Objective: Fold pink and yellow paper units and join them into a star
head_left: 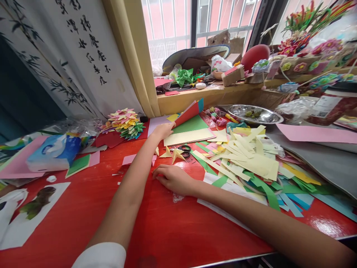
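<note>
At the back of the red table my left hand (164, 131) pinches the edge of a few coloured paper sheets (190, 112), red and blue among them, which curl up off a green sheet (192, 124). Cream paper (189, 137) lies just in front. My right hand (175, 179) hangs low over the table, or rests on it, its fingers loosely bent and nothing seen in them. Between my hands are folded yellow paper pieces (177, 155) and dark-handled scissors (184, 149).
A heap of cut paper strips (245, 149) spreads to the right, below a metal dish (255, 113). A folded-paper pile (126, 124) stands at the back left, with a tissue pack (54, 152) nearer. A lidded cup (333, 102) stands far right.
</note>
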Action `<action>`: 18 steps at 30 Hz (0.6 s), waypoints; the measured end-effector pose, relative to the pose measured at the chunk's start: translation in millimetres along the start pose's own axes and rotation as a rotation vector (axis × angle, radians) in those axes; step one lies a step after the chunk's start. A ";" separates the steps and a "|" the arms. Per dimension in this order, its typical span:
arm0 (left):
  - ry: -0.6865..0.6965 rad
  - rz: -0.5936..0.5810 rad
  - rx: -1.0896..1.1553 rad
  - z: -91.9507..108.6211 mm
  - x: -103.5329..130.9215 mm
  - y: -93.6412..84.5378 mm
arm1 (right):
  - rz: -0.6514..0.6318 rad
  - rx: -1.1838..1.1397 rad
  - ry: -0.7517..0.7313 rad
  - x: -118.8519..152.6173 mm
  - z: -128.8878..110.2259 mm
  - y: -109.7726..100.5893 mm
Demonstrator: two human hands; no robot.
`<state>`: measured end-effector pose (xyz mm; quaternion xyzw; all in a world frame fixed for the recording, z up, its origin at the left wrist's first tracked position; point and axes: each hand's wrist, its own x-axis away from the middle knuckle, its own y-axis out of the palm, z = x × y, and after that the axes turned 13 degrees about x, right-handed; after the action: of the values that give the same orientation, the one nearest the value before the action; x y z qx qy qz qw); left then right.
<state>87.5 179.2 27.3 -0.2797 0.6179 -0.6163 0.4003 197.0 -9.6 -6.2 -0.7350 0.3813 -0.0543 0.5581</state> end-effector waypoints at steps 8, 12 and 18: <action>-0.007 -0.135 0.051 3.0 0.5 -7.7 | -0.008 0.014 -0.003 -0.1 0.0 -0.9; -0.072 -0.281 0.077 5.7 4.3 -12.0 | -0.013 0.028 -0.006 -0.9 0.8 -0.8; -0.126 -0.470 0.116 8.9 7.5 -15.8 | -0.016 0.014 0.000 -0.6 0.0 -1.5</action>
<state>88.8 166.8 42.5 -0.4300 0.4733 -0.7082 0.2993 197.3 -9.1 -4.7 -0.7340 0.3751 -0.0616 0.5628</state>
